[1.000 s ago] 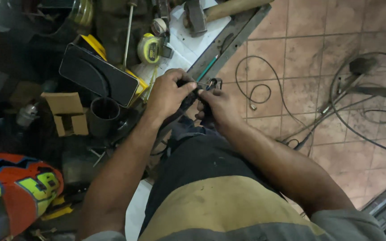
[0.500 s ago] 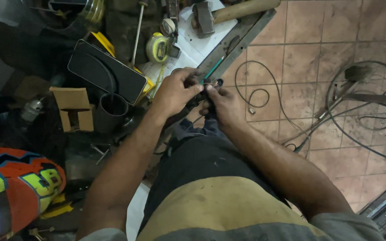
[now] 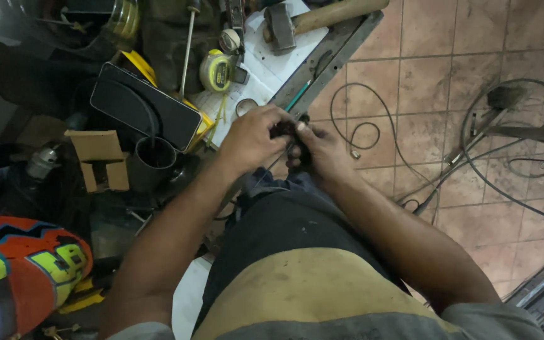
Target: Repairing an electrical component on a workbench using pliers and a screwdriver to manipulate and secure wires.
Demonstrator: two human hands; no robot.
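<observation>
Left hand point(image 3: 250, 138) and right hand point(image 3: 323, 151): together above the knee, fingers of both clamped on a small dark part point(image 3: 283, 131), too small to identify

Progress, judged: work on the part mid-way, nothing set down

Nearby, untouched: teal pencil point(image 3: 298, 96) on metal bar point(image 3: 322, 63); yellow tape measure point(image 3: 215, 70); hammer point(image 3: 322, 16); loose cable point(image 3: 360, 126) on tiled floor point(image 3: 436, 56)

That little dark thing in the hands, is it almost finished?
Can't tell how finished. Both hands, left hand and right hand, pinch the small dark part over the knee. The tape measure, hammer and green pencil lie untouched on the white board.
</observation>
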